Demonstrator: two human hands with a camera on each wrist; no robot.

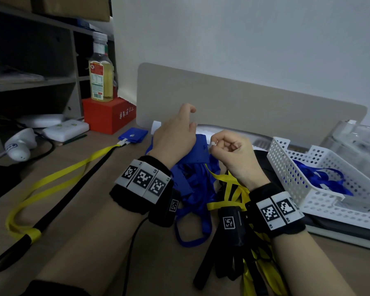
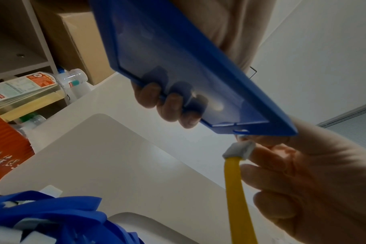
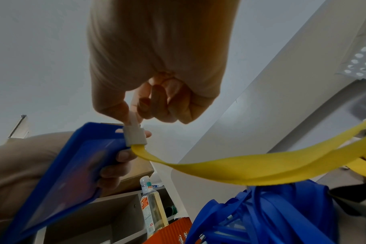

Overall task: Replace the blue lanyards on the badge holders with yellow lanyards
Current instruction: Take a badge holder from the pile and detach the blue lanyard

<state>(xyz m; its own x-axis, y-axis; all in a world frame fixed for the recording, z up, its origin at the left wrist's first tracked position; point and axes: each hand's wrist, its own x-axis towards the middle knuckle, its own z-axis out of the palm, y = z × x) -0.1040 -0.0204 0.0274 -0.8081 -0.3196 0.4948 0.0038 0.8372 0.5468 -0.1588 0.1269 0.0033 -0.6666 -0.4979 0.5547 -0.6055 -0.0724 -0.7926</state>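
My left hand point(image 1: 175, 137) grips a blue badge holder point(image 1: 198, 149) above the desk, fingers curled round its edge point(image 2: 171, 105). My right hand point(image 1: 229, 150) pinches the white clip point(image 1: 213, 144) of a yellow lanyard point(image 1: 224, 178) right at the holder's slotted end point(image 2: 239, 131). The clip point(image 3: 134, 135) touches the holder's top edge point(image 3: 107, 130); its yellow strap point(image 3: 240, 168) trails down to the right. Beneath my hands lies a heap of blue lanyards and holders point(image 1: 192, 189). A second blue holder point(image 1: 134, 135) with a yellow lanyard point(image 1: 58, 182) attached lies on the desk to the left.
A white perforated basket point(image 1: 291, 171) holding blue lanyards point(image 1: 323, 178) stands to the right. More yellow and black straps point(image 1: 250, 263) lie near my right wrist. A red box point(image 1: 108, 115) with an oil bottle point(image 1: 100, 77) on top and a beige divider point(image 1: 244, 103) stand behind.
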